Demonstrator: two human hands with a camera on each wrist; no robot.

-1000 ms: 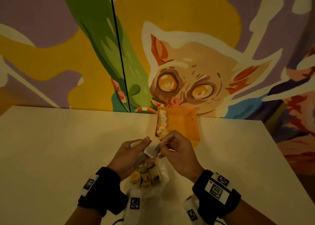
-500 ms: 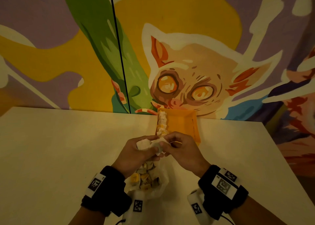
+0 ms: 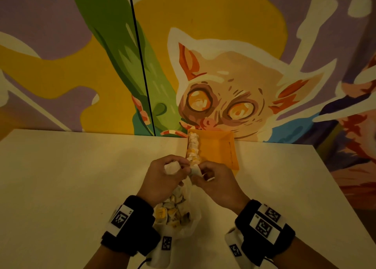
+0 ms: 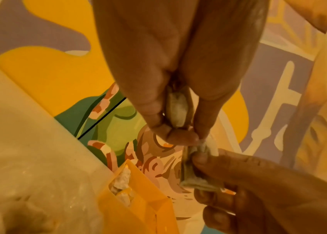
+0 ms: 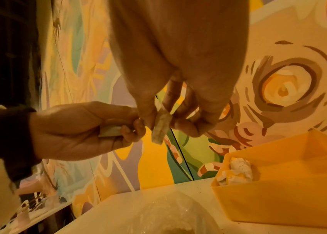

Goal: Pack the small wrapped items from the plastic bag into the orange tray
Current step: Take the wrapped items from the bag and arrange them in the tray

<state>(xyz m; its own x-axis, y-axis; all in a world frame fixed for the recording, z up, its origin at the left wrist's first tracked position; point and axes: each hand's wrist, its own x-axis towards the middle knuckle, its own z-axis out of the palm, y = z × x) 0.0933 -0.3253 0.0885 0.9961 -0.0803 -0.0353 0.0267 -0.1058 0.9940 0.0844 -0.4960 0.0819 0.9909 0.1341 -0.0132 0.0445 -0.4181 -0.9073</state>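
Note:
Both hands hover together just before the near edge of the orange tray (image 3: 218, 152). My left hand (image 3: 179, 167) grips a small white wrapped item (image 3: 172, 168), also seen between its fingers (image 4: 177, 110) in the left wrist view. Thumb and fingers of my right hand (image 3: 198, 170) pinch a second wrapped item (image 5: 161, 128). A row of wrapped items (image 3: 192, 148) lies along the tray's left wall. The clear plastic bag (image 3: 175, 213), holding several more items, lies on the table between my wrists.
The pale table (image 3: 71, 187) carries only the tray and the bag. A painted wall (image 3: 223, 65) rises right behind the tray. The table's right edge (image 3: 335, 179) runs close to the tray.
Both hands have moved forward from above the bag to the tray's near edge. They have drawn slightly apart, each holding its own wrapped item.

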